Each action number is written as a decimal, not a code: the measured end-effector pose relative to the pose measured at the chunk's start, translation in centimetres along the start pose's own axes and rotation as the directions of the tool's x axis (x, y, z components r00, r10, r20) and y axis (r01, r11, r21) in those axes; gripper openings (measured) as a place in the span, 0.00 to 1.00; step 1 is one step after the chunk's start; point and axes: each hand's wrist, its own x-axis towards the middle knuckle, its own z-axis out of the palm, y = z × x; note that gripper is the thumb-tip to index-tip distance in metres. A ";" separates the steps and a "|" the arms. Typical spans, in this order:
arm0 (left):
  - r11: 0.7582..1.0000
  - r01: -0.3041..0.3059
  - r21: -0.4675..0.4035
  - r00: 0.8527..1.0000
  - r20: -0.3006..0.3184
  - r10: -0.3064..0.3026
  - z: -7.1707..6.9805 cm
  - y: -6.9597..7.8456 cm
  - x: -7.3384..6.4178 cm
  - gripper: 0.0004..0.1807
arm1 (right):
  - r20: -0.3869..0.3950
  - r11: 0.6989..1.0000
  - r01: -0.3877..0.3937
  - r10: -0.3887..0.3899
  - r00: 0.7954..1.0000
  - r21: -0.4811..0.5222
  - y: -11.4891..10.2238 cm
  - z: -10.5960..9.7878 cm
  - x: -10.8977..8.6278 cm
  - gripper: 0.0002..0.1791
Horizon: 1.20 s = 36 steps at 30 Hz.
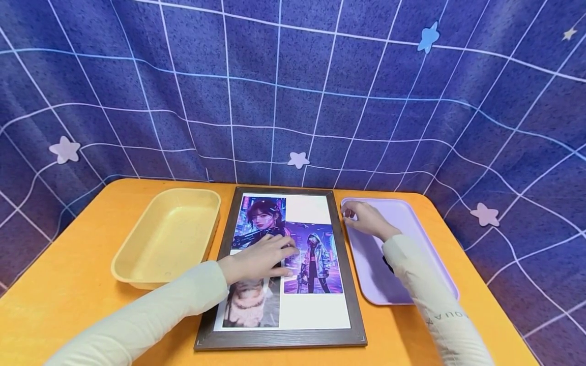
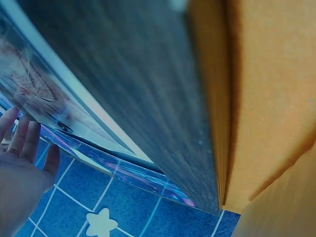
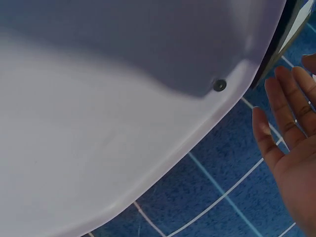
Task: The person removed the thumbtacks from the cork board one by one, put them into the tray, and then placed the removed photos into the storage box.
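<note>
While our left hand (image 1: pixel 263 258) lies over the middle of the picture frame (image 1: pixel 284 338), its fingers spread apart, we cannot tell how firmly they touch. Our right hand (image 1: pixel 370 219) is just to the right of the frame, over the far end of a purple tray (image 1: pixel 389 288), its fingers loosely bent and apart. We see a small dark round thing (image 3: pixel 219 85) in the tray's far corner nearest the frame. White sleeves (image 1: pixel 151 315) cover both our arms.

Inside the frame, a picture of a dark-haired figure (image 1: pixel 265 216) fills the upper left, and a picture of a hooded figure (image 1: pixel 316 264) sits at the right. A third picture (image 1: pixel 249 307) is at the lower left, its top hidden by our left hand. White backing (image 1: pixel 316 312) shows around them.

Left of the frame we have a yellow basin (image 1: pixel 169 239). Under the frame spreads an orange table (image 1: pixel 55 284); beyond it hangs a blue curtain (image 1: pixel 256 117) with white grid lines and stars (image 1: pixel 298 160).
</note>
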 end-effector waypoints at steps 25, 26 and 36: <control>1.000 -0.011 0.005 1.000 -0.012 0.011 0.0 0.0 0.1 0.29 | 0.021 0.992 0.096 -0.095 0.995 -0.078 -3.4 1.2 0.6 0.10; 1.000 -0.010 0.005 1.000 -0.011 0.010 0.0 0.0 0.1 0.29 | 0.022 0.991 0.104 -0.102 0.995 -0.084 -3.5 1.3 0.7 0.11; 1.000 -0.014 0.007 1.000 -0.010 0.014 0.2 -0.2 0.1 0.29 | 0.053 0.981 0.149 -0.143 0.988 -0.126 -4.3 2.2 0.9 0.13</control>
